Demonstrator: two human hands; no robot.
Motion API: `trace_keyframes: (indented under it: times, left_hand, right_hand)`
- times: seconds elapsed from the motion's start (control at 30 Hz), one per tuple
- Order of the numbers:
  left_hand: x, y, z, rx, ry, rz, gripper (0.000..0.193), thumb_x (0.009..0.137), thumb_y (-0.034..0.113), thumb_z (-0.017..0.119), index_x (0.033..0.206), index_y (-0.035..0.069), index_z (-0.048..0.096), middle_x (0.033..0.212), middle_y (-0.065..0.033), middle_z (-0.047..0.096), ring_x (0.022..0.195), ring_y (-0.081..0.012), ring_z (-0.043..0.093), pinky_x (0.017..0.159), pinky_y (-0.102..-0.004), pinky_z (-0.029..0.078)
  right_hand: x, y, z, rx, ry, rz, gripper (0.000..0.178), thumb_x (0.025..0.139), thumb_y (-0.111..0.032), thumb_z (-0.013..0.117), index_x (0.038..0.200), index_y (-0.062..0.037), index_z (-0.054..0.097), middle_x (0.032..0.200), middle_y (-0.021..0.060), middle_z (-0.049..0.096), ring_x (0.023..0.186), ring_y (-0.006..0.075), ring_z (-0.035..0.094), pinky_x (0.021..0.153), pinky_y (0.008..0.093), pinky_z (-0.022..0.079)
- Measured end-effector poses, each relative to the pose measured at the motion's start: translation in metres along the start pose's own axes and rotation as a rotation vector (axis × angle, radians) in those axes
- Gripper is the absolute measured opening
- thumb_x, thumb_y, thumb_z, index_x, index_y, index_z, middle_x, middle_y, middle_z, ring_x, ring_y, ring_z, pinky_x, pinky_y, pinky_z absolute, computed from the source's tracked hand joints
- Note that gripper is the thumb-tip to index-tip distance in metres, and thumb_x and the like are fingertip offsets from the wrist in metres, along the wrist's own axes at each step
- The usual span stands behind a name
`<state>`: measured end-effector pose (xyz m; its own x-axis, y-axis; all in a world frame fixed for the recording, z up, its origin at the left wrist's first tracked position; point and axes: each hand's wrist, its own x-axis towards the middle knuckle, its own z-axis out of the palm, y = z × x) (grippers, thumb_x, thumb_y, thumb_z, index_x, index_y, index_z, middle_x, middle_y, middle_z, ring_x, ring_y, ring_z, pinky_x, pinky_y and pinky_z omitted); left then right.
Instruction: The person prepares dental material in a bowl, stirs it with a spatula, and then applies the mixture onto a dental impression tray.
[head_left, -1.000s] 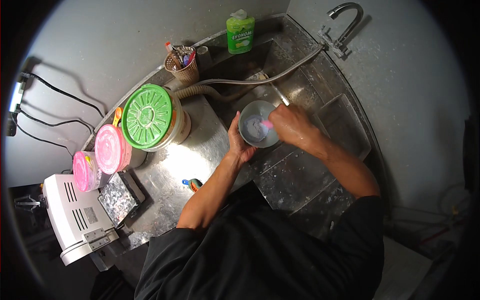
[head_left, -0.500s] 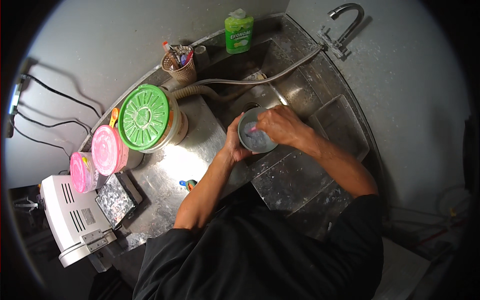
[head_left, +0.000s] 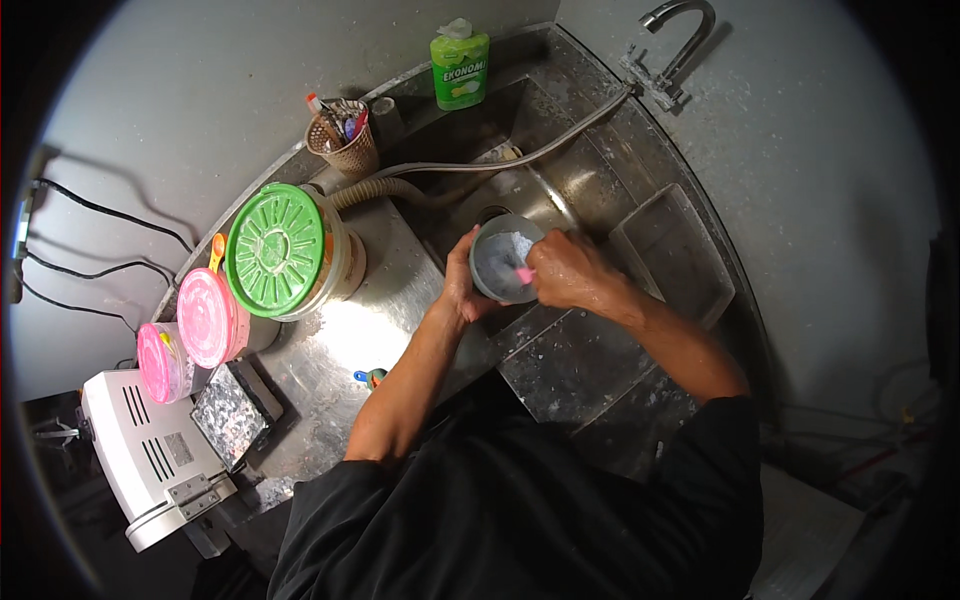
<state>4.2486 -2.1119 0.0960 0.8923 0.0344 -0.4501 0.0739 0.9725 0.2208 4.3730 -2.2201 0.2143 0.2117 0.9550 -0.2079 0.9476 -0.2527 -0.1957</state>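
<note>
My left hand [head_left: 463,280] is wrapped around the side of a round grey-green mixing bowl [head_left: 486,282], held over the sink. White, wet-looking material [head_left: 518,243] lies inside along the bowl's wall. My right hand [head_left: 572,272] is closed on a small pink-handled tool [head_left: 525,275] that reaches into the bowl; its working end cannot be made out. Below the bowl, the sink basin [head_left: 560,190] is partly hidden by the bowl and both hands.
On the metal counter [head_left: 400,250] to the left stand a green-lidded bucket [head_left: 275,250] and two pink-lidded tubs [head_left: 205,318]. A white machine [head_left: 150,450] is beyond them. Behind are a basket of tools [head_left: 345,140], a green bottle [head_left: 460,75], a hose [head_left: 560,140] and a faucet [head_left: 685,50].
My right hand has shifted toward the bowl's right rim, showing more of the bowl's inside and the pink handle. The whole view has shifted slightly. My left hand keeps its hold.
</note>
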Motion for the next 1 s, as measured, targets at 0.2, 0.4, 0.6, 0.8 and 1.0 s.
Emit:
trace_keyframes:
  times: [0.2,0.4,0.6,0.8,1.0]
  left_hand:
    - [-0.005,-0.001,-0.001,0.051,0.099,-0.073,0.068,0.087,0.065,0.046,0.134,0.017,0.055,0.134,-0.0103,0.057,0.12,-0.0301,0.055,0.093,-0.0563,0.043]
    - [0.001,0.003,-0.002,0.177,0.129,-0.215,0.063,0.089,0.061,0.046,0.131,0.015,0.056,0.13,-0.0103,0.059,0.117,-0.0295,0.057,0.092,-0.0567,0.046]
    - [-0.006,0.002,0.0,0.146,0.076,-0.086,0.064,0.09,0.062,0.046,0.129,0.012,0.058,0.125,-0.0114,0.061,0.113,-0.0295,0.059,0.096,-0.0543,0.045]
    - [0.006,-0.018,0.0,0.03,0.061,0.061,0.065,0.089,0.063,0.045,0.129,0.013,0.057,0.127,-0.0108,0.06,0.115,-0.0297,0.058,0.097,-0.0543,0.044]
    - [-0.003,-0.007,0.006,0.077,0.12,-0.057,0.063,0.09,0.062,0.044,0.13,0.016,0.056,0.131,-0.0107,0.057,0.117,-0.0315,0.055,0.095,-0.059,0.043]
  right_hand:
    - [0.006,0.016,0.02,-0.051,0.126,-0.074,0.01,0.075,-0.005,0.067,0.081,-0.0055,0.074,0.079,0.0175,0.068,0.073,0.0367,0.069,0.066,0.0449,0.056]
    - [0.013,0.019,0.016,-0.022,0.095,-0.453,0.017,0.083,-0.019,0.067,0.074,-0.006,0.073,0.085,0.0088,0.071,0.082,0.0304,0.07,0.07,0.0427,0.055]
    - [0.0,0.024,0.001,-0.16,0.03,-0.207,0.017,0.082,-0.02,0.068,0.073,-0.0058,0.072,0.082,0.0125,0.069,0.082,0.032,0.07,0.066,0.0447,0.055]
    - [-0.003,0.009,0.037,0.211,0.15,0.074,0.011,0.073,-0.007,0.066,0.08,-0.0022,0.073,0.075,0.0181,0.068,0.072,0.0372,0.068,0.066,0.046,0.055]
    - [-0.006,0.008,0.03,0.061,0.113,-0.124,0.008,0.074,-0.007,0.07,0.081,-0.0055,0.074,0.083,0.0125,0.07,0.075,0.0316,0.07,0.067,0.0431,0.056]
